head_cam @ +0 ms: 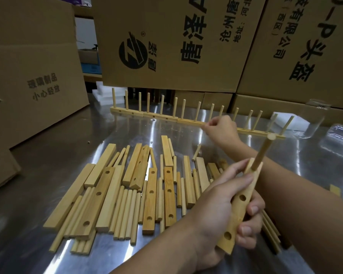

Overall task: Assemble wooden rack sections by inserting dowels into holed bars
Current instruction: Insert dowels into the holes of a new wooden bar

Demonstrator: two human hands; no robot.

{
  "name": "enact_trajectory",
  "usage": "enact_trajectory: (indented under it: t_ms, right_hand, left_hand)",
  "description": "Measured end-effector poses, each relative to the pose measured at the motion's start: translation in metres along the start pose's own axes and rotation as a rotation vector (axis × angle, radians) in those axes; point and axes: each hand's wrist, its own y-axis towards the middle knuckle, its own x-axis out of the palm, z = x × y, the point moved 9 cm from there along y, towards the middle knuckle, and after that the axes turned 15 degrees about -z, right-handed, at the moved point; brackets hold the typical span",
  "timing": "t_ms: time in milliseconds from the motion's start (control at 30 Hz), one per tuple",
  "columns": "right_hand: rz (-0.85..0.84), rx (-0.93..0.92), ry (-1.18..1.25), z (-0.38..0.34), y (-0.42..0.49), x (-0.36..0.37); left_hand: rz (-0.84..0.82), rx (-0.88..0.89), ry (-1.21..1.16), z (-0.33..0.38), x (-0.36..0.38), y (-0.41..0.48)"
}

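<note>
At 4 o'clock, the left hand (222,210) grips a bar (235,216) that is tilted upward. Its fingers curl round the bar, and one dowel (262,153) stands in the top hole. Toward 1 o'clock the right hand (221,129) reaches, arm stretched, to the rack (160,116), fingertips curled at its base. Whether they pinch anything I cannot tell. Loose parts (107,184) lie at 8 o'clock on the table (38,175).

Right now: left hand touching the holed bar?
Touching. Head view shows the left hand wrapped round the holed bar, thumb on one side, fingertips on the other.
</note>
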Motion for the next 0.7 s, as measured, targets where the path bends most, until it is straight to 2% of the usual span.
enact_trajectory:
  t_ms: [100, 167, 300, 367, 467, 700]
  right_hand:
    - [-0.312, 0.101, -0.167, 0.017, -0.006, 0.034]
    - [-0.376, 0.134, -0.241, 0.025, -0.003, 0.042]
    - [-0.325, 0.195, -0.159, 0.028, 0.006, 0.036]
    - [-0.231, 0.201, -0.008, 0.026, 0.005, 0.03]
    - [-0.058, 0.159, 0.197, 0.016, -0.003, 0.008]
    - [0.08, 0.041, 0.523, 0.004, -0.073, -0.046]
  left_hand:
    - [0.028, -0.005, -0.013, -0.005, -0.002, 0.001]
    - [0.029, -0.008, -0.017, -0.007, -0.002, 0.0]
    - [0.041, 0.006, -0.004, -0.005, -0.008, 0.001]
    - [0.055, 0.013, -0.012, -0.004, -0.01, 0.0]
    - [0.092, 0.037, -0.028, -0.003, -0.014, -0.001]
    - [0.287, 0.089, -0.086, 0.006, -0.038, -0.008]
